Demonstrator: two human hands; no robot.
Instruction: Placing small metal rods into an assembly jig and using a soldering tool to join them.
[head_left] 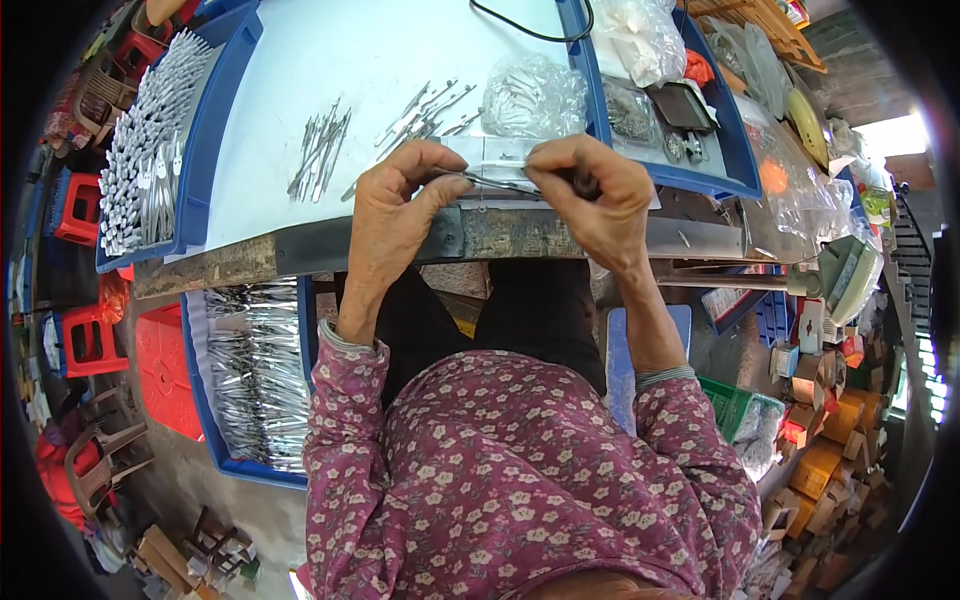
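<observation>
A slim dark metal piece (503, 184), tweezer-like in shape, spans the gap between my hands above the table's near edge. My left hand (393, 205) pinches one end between thumb and fingertips. At the other end, my right hand (605, 200) is closed with curled fingers; a dark round-ended thing (585, 184) shows inside its grip, its kind unclear. Just beyond my fingers lies a small pale strip (503, 163). Loose slim metal pieces (320, 155) lie on the white tabletop, with another group (425, 115) beyond my left hand. A clear bag (535, 95) of small parts sits beyond my right hand.
At the left, a blue tray (192, 215) holds many white-covered slim pieces. Another blue tray (195, 400) of shiny metal pieces stands low at the left. A blue tray (735, 165) with bags and a dark box is at the right. A lamp (848, 280) stands further right.
</observation>
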